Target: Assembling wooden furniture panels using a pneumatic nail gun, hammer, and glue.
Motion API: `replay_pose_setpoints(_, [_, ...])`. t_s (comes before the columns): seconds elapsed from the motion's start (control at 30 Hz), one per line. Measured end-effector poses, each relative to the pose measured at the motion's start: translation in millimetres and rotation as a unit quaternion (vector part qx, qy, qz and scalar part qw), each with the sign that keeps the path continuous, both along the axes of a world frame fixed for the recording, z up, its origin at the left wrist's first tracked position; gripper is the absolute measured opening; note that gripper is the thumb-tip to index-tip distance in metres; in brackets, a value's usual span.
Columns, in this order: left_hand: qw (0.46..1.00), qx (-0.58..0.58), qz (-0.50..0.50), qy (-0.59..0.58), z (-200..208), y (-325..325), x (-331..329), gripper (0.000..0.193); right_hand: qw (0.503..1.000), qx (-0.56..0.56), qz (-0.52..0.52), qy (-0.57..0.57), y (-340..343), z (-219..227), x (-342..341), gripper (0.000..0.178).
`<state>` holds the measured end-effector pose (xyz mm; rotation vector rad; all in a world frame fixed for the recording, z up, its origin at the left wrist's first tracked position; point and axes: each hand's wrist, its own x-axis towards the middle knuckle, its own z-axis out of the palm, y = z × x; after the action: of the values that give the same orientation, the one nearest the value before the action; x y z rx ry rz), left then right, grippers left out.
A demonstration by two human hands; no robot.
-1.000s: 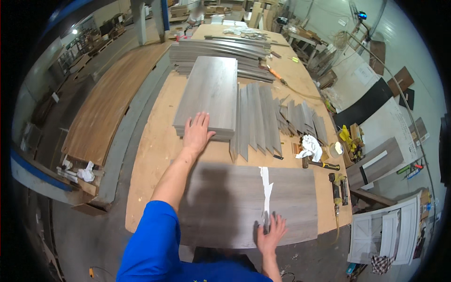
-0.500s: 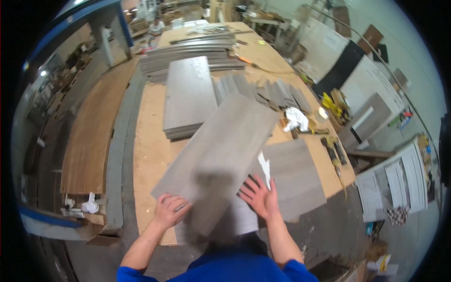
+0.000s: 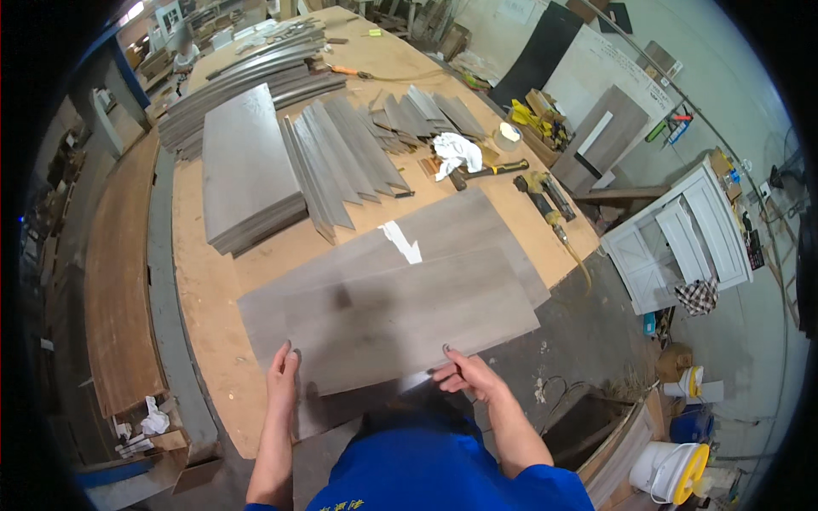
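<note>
A grey wood-grain panel (image 3: 477,298) lies flat over a second grey panel (image 3: 460,213), turned slightly against it; a torn white strip (image 3: 400,242) shows on the lower one. Beside the upper panel's left edge is my left hand (image 3: 281,379), thumb and forefinger slightly apart, not wrapped round anything. My right hand (image 3: 474,377) is at the near edge, one fingertip over the panel and the other fingers loosely bent and apart below it. Whether the upper panel rests fully on the lower one I cannot tell.
A stack of grey panels (image 3: 247,162) stands left on the table (image 3: 204,341), with angled strips (image 3: 341,153) beside it. White cloth (image 3: 457,155), a hammer (image 3: 494,170) and a yellow-black power tool (image 3: 541,200) with a hose lie right. A white cabinet piece (image 3: 682,243) leans farther right.
The upper panel has turned from a steep slant to lie crosswise over the other panel. My left hand has left its corner for its left edge; my right hand has come to the near edge.
</note>
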<state>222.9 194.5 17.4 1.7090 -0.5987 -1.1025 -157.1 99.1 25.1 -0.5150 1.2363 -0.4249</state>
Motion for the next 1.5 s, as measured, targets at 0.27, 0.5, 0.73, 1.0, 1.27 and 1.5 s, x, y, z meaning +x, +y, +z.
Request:
replay_pose_setpoints(0.27, [0.954, 0.091, -0.037, -0.283, -15.9, 12.5, -40.2, 0.052, 0.797, -0.407, 0.065, 0.441, -73.8, -19.4, -88.9, 0.043])
replay_pose_setpoints(0.5, [0.929, 0.135, 0.045, -0.341, -25.6, 5.9, -104.9, 0.059, 0.7, -0.407, 0.14, 0.569, -162.8, -28.0, -82.3, 0.061])
replay_pose_setpoints(0.73, [0.923, 0.149, 0.079, -0.347, -22.0, -35.7, -136.3, 0.058, 0.692, -0.485, 0.172, 0.506, -219.5, -42.4, -125.8, 0.061])
replay_pose_setpoints(1.0, [0.948, 0.124, 0.107, -0.272, -21.5, -39.7, -117.1, 0.047, 0.655, -0.583, 0.126, 0.464, -236.6, -24.3, -100.1, 0.057])
replay_pose_setpoints(1.27, [0.927, 0.146, 0.165, -0.303, -23.8, -59.7, -117.4, 0.034, 0.693, -0.657, 0.263, 0.138, -246.5, -20.0, 179.8, 0.065])
replay_pose_setpoints(1.5, [0.946, 0.124, 0.167, -0.249, -20.4, -52.0, -112.7, 0.035, 0.656, -0.621, 0.271, 0.333, -252.3, -44.8, 300.5, 0.063])
